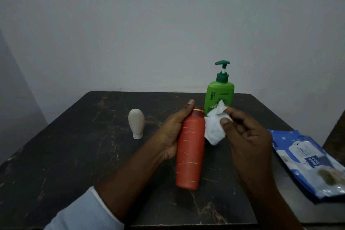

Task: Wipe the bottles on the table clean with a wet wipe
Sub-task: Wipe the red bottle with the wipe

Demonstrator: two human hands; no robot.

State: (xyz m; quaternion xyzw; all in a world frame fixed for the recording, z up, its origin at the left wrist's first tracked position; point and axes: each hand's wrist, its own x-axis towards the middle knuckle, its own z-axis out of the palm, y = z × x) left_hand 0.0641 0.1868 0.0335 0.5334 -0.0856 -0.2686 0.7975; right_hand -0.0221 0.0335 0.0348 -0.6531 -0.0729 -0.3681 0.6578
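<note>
Two grips: left hand [172, 133] clasps red bottle [189, 152], fingers hidden behind; right hand [247, 137] pinches wipe [213, 129].

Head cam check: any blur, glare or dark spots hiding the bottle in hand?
Head view: dim, even light, no glare on the orange bottle, its pale streaks readable; wet wipe slightly soft; wipes pack at the right edge carries a blurred brownish patch; dark table swallows shadows.

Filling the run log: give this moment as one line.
left hand: holds red bottle | right hand: pinches wipe by it | green bottle, white bottle: standing | pack: right
</note>
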